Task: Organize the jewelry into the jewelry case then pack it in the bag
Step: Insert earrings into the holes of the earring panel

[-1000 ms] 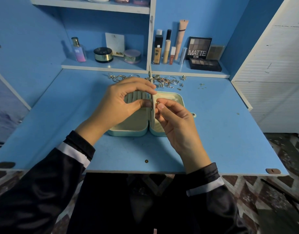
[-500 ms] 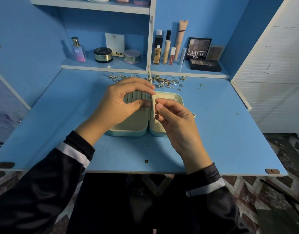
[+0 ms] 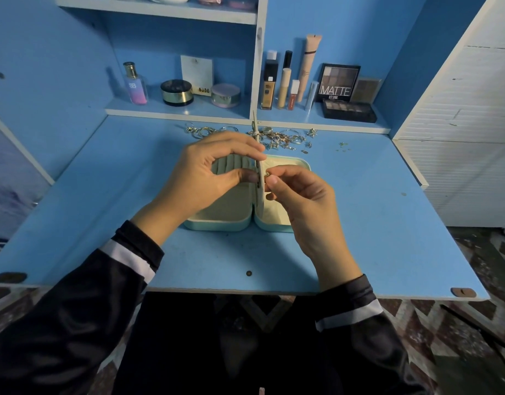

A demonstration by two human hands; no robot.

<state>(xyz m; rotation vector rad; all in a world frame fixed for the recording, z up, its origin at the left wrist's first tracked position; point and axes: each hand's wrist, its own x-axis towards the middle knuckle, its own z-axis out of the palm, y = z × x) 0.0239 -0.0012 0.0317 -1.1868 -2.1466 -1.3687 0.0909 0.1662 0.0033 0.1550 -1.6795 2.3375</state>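
Centre of frame, flat on the blue tabletop (image 3: 374, 223): mint jewelry case (image 3: 225, 215), lying open, both halves face up, cream lining showing; ribbed ring rolls in the left half, partly behind fingers. Standing on edge along the hinge line, a thin cream divider flap (image 3: 261, 199); pinched by the left hand (image 3: 205, 178), thumb against its left face, fingers curled over from above. Just right of the flap, the right hand (image 3: 299, 195), fingertips drawn narrow round a tiny gold-toned earring (image 3: 266, 174), held up at the flap's right face; touching or just short, cannot tell. Above the case, toward the back edge of the tabletop, a loose jewelry pile (image 3: 277, 136) strung out in a row, rings, hoops and small studs, apart from the case; a few specks (image 3: 342, 145) further right. On the lower shelf (image 3: 148, 109), upper middle of the frame: perfume bottle (image 3: 136, 84), round jars (image 3: 177, 92), card (image 3: 196, 71) reading NUDE, tubes (image 3: 284, 84) standing upright, MATTE palette (image 3: 338, 84) propped up, dark palette (image 3: 349, 111) lying flat before it. Dark sleeves (image 3: 74, 323) with a pale band at each cuff, lower left and lower right.
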